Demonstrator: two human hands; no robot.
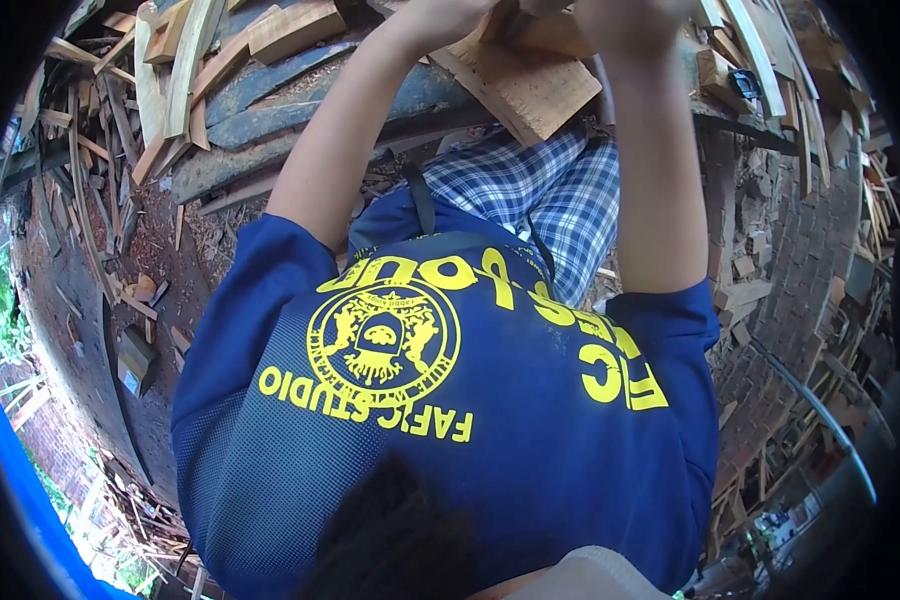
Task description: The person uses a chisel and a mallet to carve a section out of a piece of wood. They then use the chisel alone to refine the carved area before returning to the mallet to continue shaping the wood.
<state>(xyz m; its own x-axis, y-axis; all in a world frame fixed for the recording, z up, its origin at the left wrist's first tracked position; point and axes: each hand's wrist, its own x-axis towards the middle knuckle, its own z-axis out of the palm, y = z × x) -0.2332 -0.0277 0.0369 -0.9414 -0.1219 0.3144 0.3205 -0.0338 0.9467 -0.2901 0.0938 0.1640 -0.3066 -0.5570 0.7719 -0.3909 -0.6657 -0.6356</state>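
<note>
Both arms reach up to the top edge of the head view. My left hand [440, 15] is partly cut off there, at the upper left side of a light brown wooden block [530, 85]. On the other side, my right hand [635, 25] is blurred and also cut off, close to the block's upper right. The fingers of both hands are hidden, so their grip cannot be made out. The block lies tilted above the checked trousers, with further wood [555, 35] behind it between the hands.
Dark worn boards [280, 115] run across the top, bearing wood pieces [295, 30] and long strips [185, 75]. A small black object [743, 83] lies at the upper right. Scraps cover the ground on both sides. A thin pipe [820, 405] runs at the right.
</note>
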